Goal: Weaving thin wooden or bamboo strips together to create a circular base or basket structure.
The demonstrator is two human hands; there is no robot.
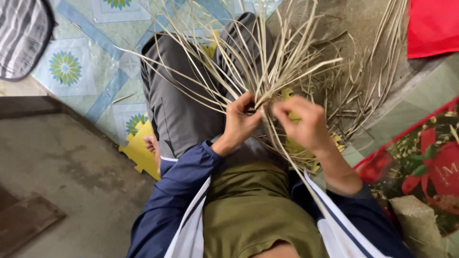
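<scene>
Fanning up from the lap, dry reed strips (267, 67), left hand (240, 122) and right hand (303, 124) grip closed on their gathered base

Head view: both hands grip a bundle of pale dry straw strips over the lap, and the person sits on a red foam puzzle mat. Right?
Not quite. The head view shows the foam puzzle mat is yellow, not red. Both the left hand and right hand do grip the straw strips over the lap.

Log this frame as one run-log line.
left hand: grips dry straw strips | right hand: pinches same bundle | person seated, yellow foam mat underneath
</scene>
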